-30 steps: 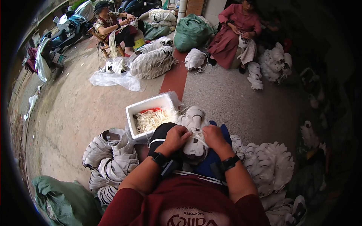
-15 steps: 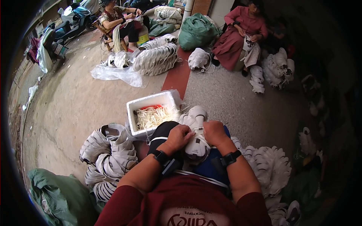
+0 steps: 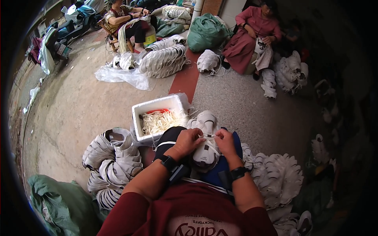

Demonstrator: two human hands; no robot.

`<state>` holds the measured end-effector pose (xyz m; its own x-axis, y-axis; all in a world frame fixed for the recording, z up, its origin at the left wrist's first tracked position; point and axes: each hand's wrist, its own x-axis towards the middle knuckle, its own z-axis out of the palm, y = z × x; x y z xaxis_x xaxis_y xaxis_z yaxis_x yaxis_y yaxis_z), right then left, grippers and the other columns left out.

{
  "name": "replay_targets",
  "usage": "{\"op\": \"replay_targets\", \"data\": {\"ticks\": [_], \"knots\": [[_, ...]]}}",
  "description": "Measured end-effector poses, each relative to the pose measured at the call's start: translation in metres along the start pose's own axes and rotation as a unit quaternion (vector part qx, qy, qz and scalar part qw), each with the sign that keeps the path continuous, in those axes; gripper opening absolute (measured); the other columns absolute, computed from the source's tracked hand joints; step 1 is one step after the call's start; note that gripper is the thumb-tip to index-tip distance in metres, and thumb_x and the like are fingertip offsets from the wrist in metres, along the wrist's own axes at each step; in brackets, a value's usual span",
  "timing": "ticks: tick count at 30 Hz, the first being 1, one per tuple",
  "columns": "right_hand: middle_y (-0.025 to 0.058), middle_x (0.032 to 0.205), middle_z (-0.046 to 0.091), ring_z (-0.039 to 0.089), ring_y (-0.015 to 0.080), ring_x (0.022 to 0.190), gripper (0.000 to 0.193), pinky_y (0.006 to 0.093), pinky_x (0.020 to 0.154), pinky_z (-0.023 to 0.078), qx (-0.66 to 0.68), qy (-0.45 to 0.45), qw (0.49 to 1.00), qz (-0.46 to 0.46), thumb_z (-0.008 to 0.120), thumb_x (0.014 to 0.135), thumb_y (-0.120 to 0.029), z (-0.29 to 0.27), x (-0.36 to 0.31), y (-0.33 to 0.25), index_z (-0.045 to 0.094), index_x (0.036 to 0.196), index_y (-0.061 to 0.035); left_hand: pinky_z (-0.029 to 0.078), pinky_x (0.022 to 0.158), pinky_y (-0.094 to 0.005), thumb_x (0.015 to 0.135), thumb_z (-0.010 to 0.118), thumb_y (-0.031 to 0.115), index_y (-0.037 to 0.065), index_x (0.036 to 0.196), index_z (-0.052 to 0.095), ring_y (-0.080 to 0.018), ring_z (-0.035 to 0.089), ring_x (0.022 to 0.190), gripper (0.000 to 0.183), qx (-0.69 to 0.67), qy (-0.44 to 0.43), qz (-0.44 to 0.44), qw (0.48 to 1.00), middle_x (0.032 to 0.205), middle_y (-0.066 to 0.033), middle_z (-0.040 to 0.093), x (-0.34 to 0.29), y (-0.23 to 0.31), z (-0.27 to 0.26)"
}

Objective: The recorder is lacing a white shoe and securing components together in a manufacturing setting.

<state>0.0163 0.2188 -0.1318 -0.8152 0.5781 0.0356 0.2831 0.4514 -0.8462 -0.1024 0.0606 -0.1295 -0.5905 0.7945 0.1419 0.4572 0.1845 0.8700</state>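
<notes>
On my lap lies a white shoe upper [image 3: 206, 155], its dark opening toward me, with another pale upper [image 3: 206, 118] just beyond it. A white shoelace [image 3: 212, 141] runs across the front of the nearer upper, between my hands. My left hand [image 3: 188, 142] is at the upper's left side, thumb and fingers pinched on the lace. At the right side my right hand [image 3: 225, 143] pinches the lace too, fingertips close to the eyelets. The fingers partly cover the lacing, so how far the lace is threaded cannot be made out.
A white foam box [image 3: 138, 122] of loose laces stands beyond my left knee. Stacked uppers lie to my left [image 3: 114, 165] and right [image 3: 277, 173]. A green sack [image 3: 59, 204] sits at lower left. Two people [image 3: 126, 19] [image 3: 256, 35] sit working farther off.
My right hand has turned and opened from a closer fist to a fingertip pinch near the lace, its forearm shifting slightly left. My left hand stays at the upper.
</notes>
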Motion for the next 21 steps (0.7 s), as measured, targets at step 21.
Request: {"op": "replay_targets", "data": {"ticks": [21], "knots": [[0.0060,0.064,0.052,0.051,0.0140,0.060,0.017,0.0287,0.055,0.042,0.003,0.014,1.000,-0.015,0.063,0.070,-0.006,-0.008,-0.016,-0.005,0.055,0.084,-0.0019,0.045,0.062,-0.0391,0.081,0.061,0.032,0.000,0.075,0.059,-0.0317,0.058,0.067,0.032,-0.063,-0.044,-0.059,0.995,0.069,-0.0176,0.059,0.000,-0.023,-0.005]]}}
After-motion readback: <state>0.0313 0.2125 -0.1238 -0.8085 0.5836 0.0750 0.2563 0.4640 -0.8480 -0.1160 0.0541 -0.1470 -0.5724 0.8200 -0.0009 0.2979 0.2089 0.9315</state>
